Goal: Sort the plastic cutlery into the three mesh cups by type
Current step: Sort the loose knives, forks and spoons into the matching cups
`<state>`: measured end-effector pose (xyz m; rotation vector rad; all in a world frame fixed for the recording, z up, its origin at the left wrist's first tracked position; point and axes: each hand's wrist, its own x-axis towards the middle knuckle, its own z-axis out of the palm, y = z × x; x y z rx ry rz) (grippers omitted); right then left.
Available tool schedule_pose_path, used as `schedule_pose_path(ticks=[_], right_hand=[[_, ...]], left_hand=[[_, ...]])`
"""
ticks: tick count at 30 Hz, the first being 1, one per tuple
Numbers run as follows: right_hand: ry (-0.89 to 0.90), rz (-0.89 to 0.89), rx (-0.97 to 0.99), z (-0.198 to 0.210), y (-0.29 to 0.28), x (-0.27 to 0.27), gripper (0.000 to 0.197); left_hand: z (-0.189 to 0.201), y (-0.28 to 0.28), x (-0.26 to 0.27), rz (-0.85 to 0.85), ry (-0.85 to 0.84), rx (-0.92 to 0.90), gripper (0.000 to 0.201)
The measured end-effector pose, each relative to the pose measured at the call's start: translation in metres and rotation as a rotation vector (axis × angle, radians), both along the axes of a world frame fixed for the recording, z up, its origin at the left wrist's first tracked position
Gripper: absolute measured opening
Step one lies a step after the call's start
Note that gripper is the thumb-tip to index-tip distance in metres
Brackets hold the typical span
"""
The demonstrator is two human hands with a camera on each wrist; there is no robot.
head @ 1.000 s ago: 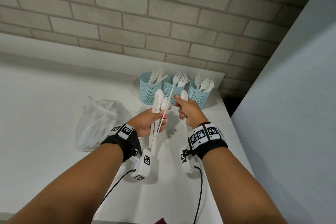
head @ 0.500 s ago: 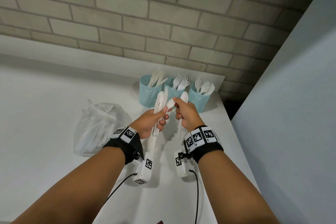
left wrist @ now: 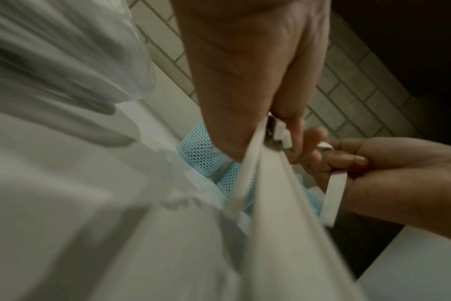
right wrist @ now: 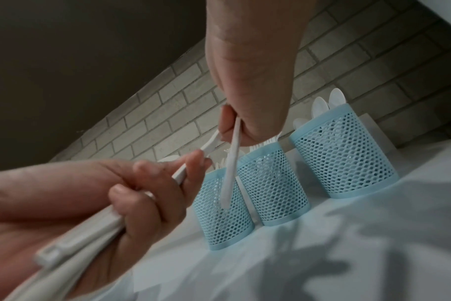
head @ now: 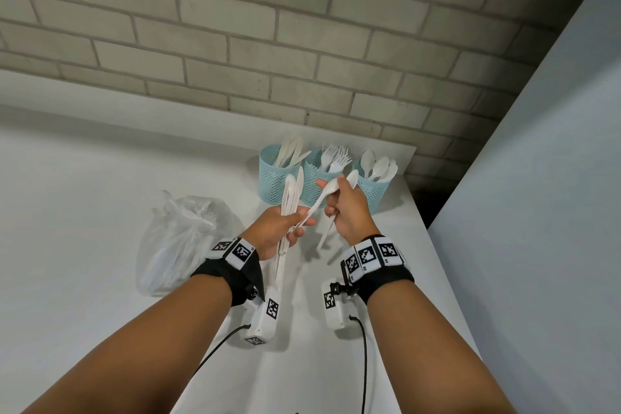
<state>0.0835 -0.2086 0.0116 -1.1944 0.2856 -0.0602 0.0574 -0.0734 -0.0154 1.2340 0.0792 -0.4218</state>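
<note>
Three light-blue mesh cups stand in a row at the back of the white counter: the left cup point(head: 273, 180) holds knives, the middle cup point(head: 314, 186) forks, the right cup point(head: 376, 193) spoons. My left hand point(head: 297, 223) grips a bundle of white cutlery point(head: 291, 193) upright in front of the cups. My right hand point(head: 332, 193) holds one spoon point(head: 352, 176) in its fist, handle hanging down. Its fingertips also pinch a second spoon point(head: 321, 200), whose handle end still lies in the left hand's fingers. The right wrist view shows both spoon handles point(right wrist: 231, 169) under the right hand point(right wrist: 245, 122).
A crumpled clear plastic bag point(head: 181, 239) with more white cutlery lies on the counter point(head: 84, 212) to the left of my left wrist. A brick wall runs behind the cups. A pale wall panel point(head: 537, 212) bounds the counter on the right.
My right hand, holding one spoon, moved to the bundle in my left hand, pinched a second spoon by its bowl and is drawing it out to the right.
</note>
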Motion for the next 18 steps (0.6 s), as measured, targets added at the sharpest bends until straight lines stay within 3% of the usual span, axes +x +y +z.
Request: schedule_pose_path(ticks=[7, 13, 18], right_hand=[[-0.059, 0.196, -0.159, -0.005, 0.004, -0.003, 0.018], [-0.054, -0.022, -0.181, 0.003, -0.009, 0.010, 0.023], [-0.051, -0.054, -0.020, 0.009, -0.021, 0.026, 0.017]], left_hand=[[0.007, -0.003, 0.000, -0.030, -0.025, -0.099, 0.009], [0.004, -0.006, 0.005, -0.049, -0.038, -0.105, 0.018], [0.004, -0.008, 0.010, -0.053, -0.039, -0.018, 0.020]])
